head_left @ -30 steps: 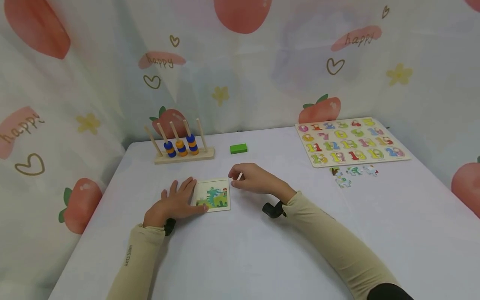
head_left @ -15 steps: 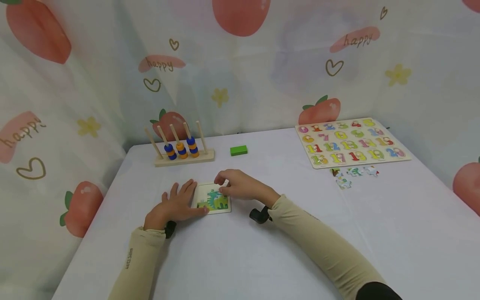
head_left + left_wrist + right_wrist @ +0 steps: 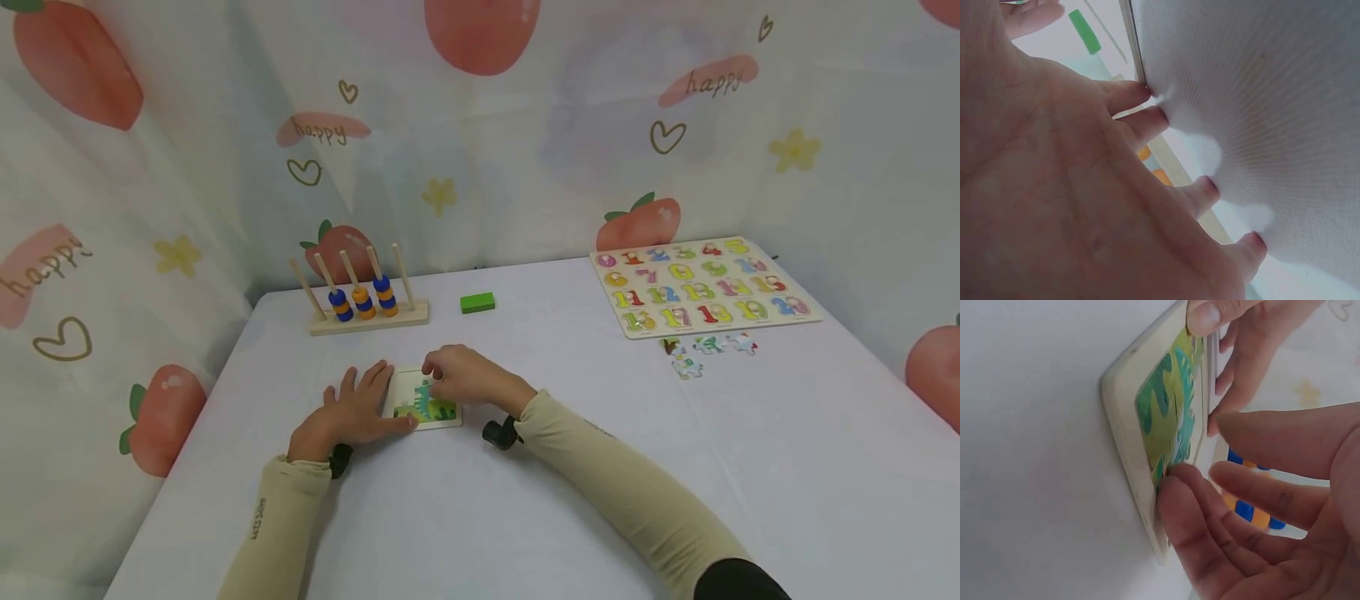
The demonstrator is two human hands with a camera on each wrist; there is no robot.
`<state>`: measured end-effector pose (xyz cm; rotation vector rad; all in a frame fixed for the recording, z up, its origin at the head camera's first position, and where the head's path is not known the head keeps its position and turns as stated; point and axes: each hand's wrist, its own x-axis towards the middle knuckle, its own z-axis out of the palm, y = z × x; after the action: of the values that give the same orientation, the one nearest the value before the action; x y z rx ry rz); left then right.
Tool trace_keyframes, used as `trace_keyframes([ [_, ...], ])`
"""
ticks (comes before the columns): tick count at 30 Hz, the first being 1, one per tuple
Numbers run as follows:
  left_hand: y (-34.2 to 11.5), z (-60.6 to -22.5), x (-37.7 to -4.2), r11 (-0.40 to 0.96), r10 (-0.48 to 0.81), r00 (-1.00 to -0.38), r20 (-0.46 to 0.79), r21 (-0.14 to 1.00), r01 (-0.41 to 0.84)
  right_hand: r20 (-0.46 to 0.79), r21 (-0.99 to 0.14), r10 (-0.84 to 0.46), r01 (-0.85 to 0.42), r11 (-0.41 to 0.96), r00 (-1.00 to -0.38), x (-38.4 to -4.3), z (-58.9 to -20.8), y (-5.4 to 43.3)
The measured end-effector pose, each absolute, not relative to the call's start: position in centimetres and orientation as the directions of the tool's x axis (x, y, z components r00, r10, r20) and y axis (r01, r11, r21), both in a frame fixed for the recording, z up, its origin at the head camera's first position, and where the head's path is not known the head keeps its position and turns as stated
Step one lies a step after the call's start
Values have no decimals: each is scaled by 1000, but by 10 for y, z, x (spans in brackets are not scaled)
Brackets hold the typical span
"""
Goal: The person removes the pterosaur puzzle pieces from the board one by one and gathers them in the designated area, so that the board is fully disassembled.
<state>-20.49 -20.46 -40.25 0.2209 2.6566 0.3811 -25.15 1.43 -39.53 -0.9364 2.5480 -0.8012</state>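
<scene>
A small square jigsaw puzzle point(image 3: 408, 387) with a pale wooden rim and a green dinosaur picture lies on the white table. My left hand point(image 3: 352, 416) rests spread at its left side, the thumb point(image 3: 1204, 317) lying on the near corner of the rim. Over the puzzle's right part is my right hand point(image 3: 468, 375), hiding some of the picture. In the right wrist view its lower fingertips point(image 3: 1179, 487) touch the picture near the rim, while the thumb stands apart with no piece showing between.
Behind the puzzle stands a wooden peg rack point(image 3: 367, 323) with blue and orange rings. A green block point(image 3: 477, 302) lies beside it. At the right are a number board point(image 3: 678, 293) and several loose jigsaw pieces point(image 3: 687, 367).
My right hand has moved left from beside the puzzle's right edge onto its picture. The left hand keeps its place at the left side.
</scene>
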Motion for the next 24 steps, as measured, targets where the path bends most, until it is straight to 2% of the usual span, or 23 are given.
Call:
trace_keyframes([
  [13, -204, -404, -204, 947, 216, -890, -402, 307, 92, -133, -454, -656, -543, 707, -743, -250, -396, -2],
  [18, -204, -402, -203, 947, 214, -890, -402, 309, 88, -143, -460, -640, -522, 719, -755, -248, -395, -3],
  [24, -205, -403, -203, 946, 219, -888, -405, 312, 91, -107, -531, -645, -505, 680, -756, -246, -394, 0],
])
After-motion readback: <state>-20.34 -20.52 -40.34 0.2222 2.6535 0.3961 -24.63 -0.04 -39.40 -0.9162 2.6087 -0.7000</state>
